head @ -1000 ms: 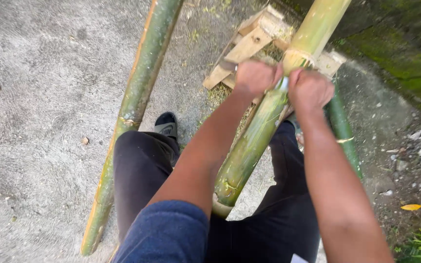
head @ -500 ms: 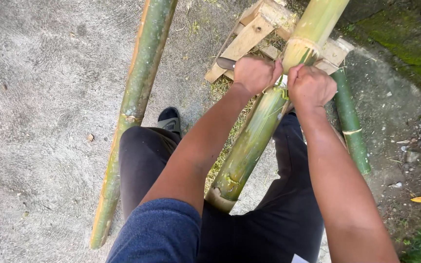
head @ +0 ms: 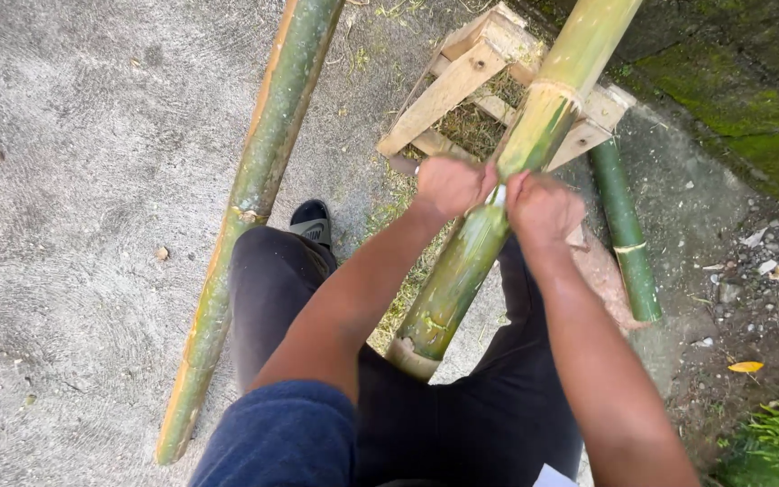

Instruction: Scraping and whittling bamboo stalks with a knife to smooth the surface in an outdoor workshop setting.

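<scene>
A thick green bamboo pole (head: 462,280) slants from between my legs up over a wooden stand (head: 462,77). My left hand (head: 448,185) and my right hand (head: 543,206) grip the two ends of a metal blade (head: 499,195) laid across the pole. The blade sits just below a pale node ring where the skin turns yellow-green. Both fists are closed tight, one on each side of the pole.
A second long bamboo pole (head: 245,207) lies on the concrete at my left. A shorter green piece (head: 626,234) lies at the right by a mossy wall (head: 750,99). My black sandal (head: 310,222) rests on the ground, with grass and shavings under the stand.
Both hands and the blade have slid toward me along the pole, away from the stand. The camera view shifted slightly.
</scene>
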